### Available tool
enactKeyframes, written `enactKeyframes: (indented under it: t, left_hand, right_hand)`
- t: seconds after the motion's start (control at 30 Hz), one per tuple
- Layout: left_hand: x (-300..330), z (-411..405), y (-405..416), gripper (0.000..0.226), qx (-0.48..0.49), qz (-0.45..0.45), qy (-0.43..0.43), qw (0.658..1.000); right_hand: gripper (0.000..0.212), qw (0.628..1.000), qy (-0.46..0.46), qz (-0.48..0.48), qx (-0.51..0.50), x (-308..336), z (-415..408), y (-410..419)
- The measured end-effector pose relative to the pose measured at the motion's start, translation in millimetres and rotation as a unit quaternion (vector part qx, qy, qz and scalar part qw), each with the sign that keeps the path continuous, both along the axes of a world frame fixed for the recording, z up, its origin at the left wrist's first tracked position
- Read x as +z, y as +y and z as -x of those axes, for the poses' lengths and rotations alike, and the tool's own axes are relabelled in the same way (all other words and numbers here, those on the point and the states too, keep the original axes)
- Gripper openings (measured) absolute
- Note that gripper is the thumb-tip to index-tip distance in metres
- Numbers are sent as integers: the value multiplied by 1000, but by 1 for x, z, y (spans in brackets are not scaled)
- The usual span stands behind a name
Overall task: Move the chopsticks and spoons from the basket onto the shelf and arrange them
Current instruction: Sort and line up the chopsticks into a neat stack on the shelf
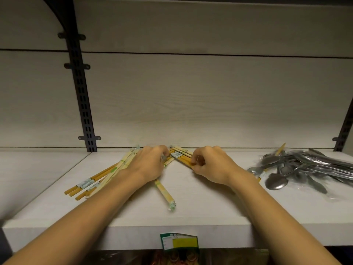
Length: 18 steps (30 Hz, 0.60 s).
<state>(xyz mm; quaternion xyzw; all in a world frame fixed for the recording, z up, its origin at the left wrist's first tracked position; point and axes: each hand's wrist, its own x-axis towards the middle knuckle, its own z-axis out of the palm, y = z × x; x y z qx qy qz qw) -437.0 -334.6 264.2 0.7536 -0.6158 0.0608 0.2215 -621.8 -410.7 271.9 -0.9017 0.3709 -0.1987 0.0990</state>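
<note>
Mid-frame on a white shelf (191, 211), bare toward its front edge, left hand (148, 165) and right hand (210, 165) curl around chopsticks (179, 154), fingertips hidden.

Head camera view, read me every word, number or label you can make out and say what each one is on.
Nothing can be read.
Green and yellow tag on the shelf front edge: print too blurred.
Chopstick wrappers: green print and small face marks, no readable words.
Spoons: no markings show.

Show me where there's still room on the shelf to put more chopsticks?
Bare shelf lies along the front edge, between the wrapped pair and the spoons; also at the far left, past the chopsticks. It's crowded in the middle by both hands, and at the right.
</note>
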Motion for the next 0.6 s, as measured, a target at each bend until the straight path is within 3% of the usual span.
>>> enactKeyframes:
  t: [0.2, 0.4, 0.6]
  left_hand:
    - [-7, 3, 0, 21, 2, 20, -22, 1000]
    - [-3, -5, 2, 32, -22, 5, 47, 999]
    - [-6, -9, -3, 19, -15, 7, 34, 999]
  right_hand:
    - [23, 998, -16, 32, -52, 4, 13, -10]
    - [14, 997, 39, -5, -73, 5, 27, -18]
    - [20, 996, 56, -30, -66, 2, 25, -22]
